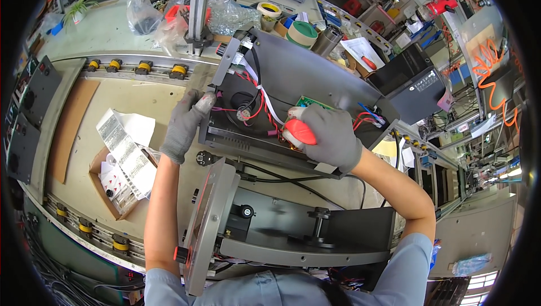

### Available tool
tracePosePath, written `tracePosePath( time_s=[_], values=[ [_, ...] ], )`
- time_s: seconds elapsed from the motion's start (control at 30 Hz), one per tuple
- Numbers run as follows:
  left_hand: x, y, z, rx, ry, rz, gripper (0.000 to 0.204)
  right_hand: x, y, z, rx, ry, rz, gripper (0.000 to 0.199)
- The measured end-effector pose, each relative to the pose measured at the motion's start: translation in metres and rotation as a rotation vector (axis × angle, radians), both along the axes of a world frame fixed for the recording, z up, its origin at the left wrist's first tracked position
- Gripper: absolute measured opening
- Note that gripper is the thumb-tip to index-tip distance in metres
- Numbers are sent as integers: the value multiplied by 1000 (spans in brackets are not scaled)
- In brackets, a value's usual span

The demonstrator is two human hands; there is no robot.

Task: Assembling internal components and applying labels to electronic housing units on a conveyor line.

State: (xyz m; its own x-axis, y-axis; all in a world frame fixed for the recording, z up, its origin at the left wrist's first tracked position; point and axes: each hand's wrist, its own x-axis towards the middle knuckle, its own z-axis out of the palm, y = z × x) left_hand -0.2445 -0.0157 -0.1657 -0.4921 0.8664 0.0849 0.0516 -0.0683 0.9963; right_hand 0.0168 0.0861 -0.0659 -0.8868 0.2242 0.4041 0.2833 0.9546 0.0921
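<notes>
A dark grey open metal housing [332, 77] lies in front of me, with red, white and black wires, a round black part [243, 103] and a green circuit board [311, 103] inside. My left hand [190, 119], in a grey glove, grips the housing's left end, its fingers partly hidden. In a matching glove, my right hand [332, 137] reaches inside and closes around a red-handled tool [301, 131]. That tool's tip is hidden, so its exact kind does not show. Nearer my body stands a second dark housing [276, 216], with a grey front panel [211, 221].
A cardboard box [121, 207] with papers sits at the left. Black cables with a plug [205, 158] run between the housings. Rollers [145, 67] line the bench rail. Tape rolls [301, 34], plastic bags and a red screwdriver [369, 62] lie at the back.
</notes>
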Motion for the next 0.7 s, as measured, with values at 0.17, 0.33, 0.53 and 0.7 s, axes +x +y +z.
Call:
tracePosePath(
  time_s=[0.17,0.33,0.53,0.7],
  values=[
    [3,-1,6,-8,29,-7,47,-1,-3,7,-5,-22,19,32],
    [-2,-2,4,-51,45,-22,48,13,-12,59,-212,121,-110,35],
    [12,-13,-20,125,166,85,47,54,-31,105,-711,911,-184,56],
    [-5,-26,-65,128,163,16,78,33,-33,89,-400,645,31,43]
  ],
)
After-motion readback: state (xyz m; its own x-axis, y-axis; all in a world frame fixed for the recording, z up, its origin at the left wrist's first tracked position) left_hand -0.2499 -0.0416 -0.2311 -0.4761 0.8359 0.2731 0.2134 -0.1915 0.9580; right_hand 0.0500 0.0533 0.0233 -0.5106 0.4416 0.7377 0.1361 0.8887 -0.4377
